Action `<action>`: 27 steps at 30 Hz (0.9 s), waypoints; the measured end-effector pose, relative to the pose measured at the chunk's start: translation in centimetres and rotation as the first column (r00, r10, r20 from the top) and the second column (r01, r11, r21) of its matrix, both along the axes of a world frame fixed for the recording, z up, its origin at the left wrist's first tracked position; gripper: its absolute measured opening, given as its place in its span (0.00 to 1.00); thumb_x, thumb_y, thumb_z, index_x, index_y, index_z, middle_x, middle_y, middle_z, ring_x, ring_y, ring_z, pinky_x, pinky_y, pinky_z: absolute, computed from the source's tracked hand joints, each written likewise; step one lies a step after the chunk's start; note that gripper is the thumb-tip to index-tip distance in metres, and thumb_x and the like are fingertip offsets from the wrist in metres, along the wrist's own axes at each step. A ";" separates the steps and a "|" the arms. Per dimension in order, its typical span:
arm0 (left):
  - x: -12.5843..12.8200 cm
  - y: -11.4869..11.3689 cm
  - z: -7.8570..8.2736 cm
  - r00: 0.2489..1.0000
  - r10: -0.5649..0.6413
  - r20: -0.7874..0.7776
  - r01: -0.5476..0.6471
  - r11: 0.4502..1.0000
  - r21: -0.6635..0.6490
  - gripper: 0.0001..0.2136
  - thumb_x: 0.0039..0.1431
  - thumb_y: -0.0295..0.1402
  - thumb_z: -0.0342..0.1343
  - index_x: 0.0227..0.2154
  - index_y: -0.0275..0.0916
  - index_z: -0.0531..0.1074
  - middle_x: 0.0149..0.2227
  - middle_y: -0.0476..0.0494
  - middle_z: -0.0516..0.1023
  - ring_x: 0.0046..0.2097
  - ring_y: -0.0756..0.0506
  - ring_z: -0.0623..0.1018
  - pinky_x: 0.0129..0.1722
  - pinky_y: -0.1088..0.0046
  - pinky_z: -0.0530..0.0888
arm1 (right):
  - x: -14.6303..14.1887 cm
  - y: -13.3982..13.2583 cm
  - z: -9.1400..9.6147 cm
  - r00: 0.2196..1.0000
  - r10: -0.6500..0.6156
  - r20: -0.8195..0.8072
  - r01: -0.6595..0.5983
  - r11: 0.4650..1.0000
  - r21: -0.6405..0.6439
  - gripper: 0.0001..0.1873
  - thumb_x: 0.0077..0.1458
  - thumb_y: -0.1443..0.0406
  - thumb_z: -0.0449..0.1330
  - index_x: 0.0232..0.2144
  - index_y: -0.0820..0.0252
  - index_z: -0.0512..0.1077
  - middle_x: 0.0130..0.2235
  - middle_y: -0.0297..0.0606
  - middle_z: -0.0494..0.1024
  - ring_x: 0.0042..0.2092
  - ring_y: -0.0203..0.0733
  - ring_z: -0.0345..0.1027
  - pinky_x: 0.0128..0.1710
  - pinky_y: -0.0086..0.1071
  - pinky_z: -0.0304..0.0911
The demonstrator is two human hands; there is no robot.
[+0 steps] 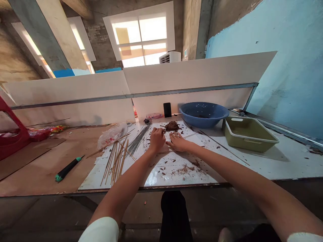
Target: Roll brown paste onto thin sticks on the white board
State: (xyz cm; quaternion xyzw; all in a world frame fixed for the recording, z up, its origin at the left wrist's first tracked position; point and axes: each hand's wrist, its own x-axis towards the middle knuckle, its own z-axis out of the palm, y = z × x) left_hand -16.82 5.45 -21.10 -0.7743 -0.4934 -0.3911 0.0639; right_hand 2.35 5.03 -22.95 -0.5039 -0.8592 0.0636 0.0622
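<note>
My left hand (157, 139) is at the middle of the white board (156, 171), its fingers curled in a pinch. Whatever lies between those fingertips is too small to make out. Close beside it, my right hand (178, 142) rests palm down with fingers stretched out, low over the board. Part of a thin stick (191, 135) shows just right of that hand. Behind both hands sits a mound of dark brown, clay-like material (172, 126), with crumbs scattered around. To the left lie a bundle of thin grey wires (138, 138) and several tan sticks (117, 161).
A blue basin (204, 116) and a green tub (249, 134) stand at the right. A black phone (167, 110) leans against the back panel. A green-and-black screwdriver-like tool (68, 169) lies at left, near a crumpled plastic bag (111, 135). One long rod (224, 148) crosses the board's right side.
</note>
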 end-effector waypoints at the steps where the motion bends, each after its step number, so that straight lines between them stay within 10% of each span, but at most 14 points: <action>1: 0.0 0.0 0.0 1.000 0.005 -0.001 -0.005 1.000 -0.001 0.14 0.64 0.17 0.54 0.40 0.44 0.77 0.43 0.38 0.85 0.53 0.34 0.77 0.56 0.55 0.76 | -0.1 0.2 0.2 1.000 -0.012 -0.005 0.012 1.000 -0.005 0.49 0.78 0.41 0.44 0.84 0.69 0.48 0.83 0.63 0.50 0.85 0.68 0.36 0.82 0.65 0.37; 10: 0.2 0.0 -0.1 1.000 -0.023 0.009 0.023 1.000 0.016 0.13 0.65 0.18 0.54 0.40 0.44 0.78 0.42 0.38 0.85 0.52 0.33 0.78 0.55 0.54 0.77 | 4.0 -8.4 -2.8 0.987 0.150 -0.061 -0.147 0.987 0.061 0.56 0.75 0.33 0.45 0.85 0.67 0.48 0.84 0.58 0.46 0.85 0.68 0.35 0.83 0.63 0.42; 20: 0.0 0.2 -0.3 1.000 -0.001 0.016 0.001 1.000 0.009 0.14 0.63 0.17 0.55 0.40 0.45 0.78 0.42 0.40 0.85 0.53 0.34 0.78 0.55 0.55 0.77 | -0.4 -0.4 1.0 0.997 -0.025 -0.069 0.024 0.999 -0.021 0.43 0.77 0.43 0.47 0.82 0.60 0.58 0.81 0.55 0.60 0.83 0.70 0.45 0.80 0.72 0.42; 27: 0.1 0.3 -0.4 1.000 -0.015 -0.007 0.016 1.000 0.013 0.13 0.65 0.19 0.55 0.40 0.43 0.78 0.41 0.38 0.85 0.52 0.33 0.78 0.55 0.54 0.77 | 2.6 -6.9 -0.4 0.994 0.112 0.003 -0.112 0.994 0.016 0.52 0.76 0.35 0.44 0.84 0.63 0.51 0.84 0.57 0.50 0.85 0.66 0.34 0.82 0.65 0.38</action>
